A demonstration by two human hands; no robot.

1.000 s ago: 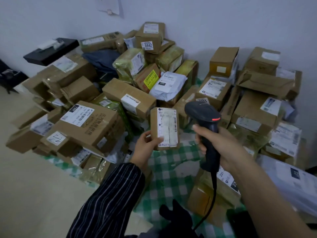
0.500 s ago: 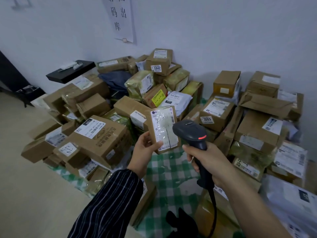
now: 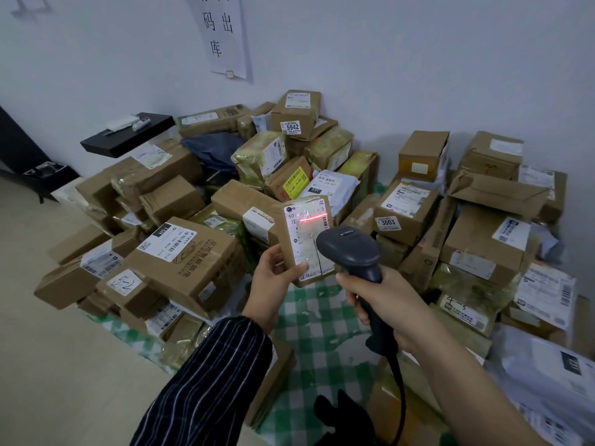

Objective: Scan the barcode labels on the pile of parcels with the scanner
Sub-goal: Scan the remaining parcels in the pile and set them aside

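A red scan line [image 3: 314, 217] now glows across the top of the label [image 3: 304, 239] on a small parcel [image 3: 286, 252]; half a second ago the label showed no light and the scanner sat lower. This suggests the trigger is pressed and this barcode is being read, though 1 parcel among dozens means the task is far from done.

The left hand [image 3: 273, 278] holds the small parcel upright above the green checked cloth [image 3: 318, 320], thumb and fingers gripping its lower left edge. The right hand [image 3: 383, 304] has its fingers wrapped around the handle of the black scanner [image 3: 349, 249], whose head points at the label from just beside it. Its cable [image 3: 399, 391] hangs down.

Behind and to both sides lies the pile of parcels [image 3: 180, 252], including a box marked 3003 [image 3: 405, 207]. Nothing blocks the beam; glossy tape over the label may cause glare.
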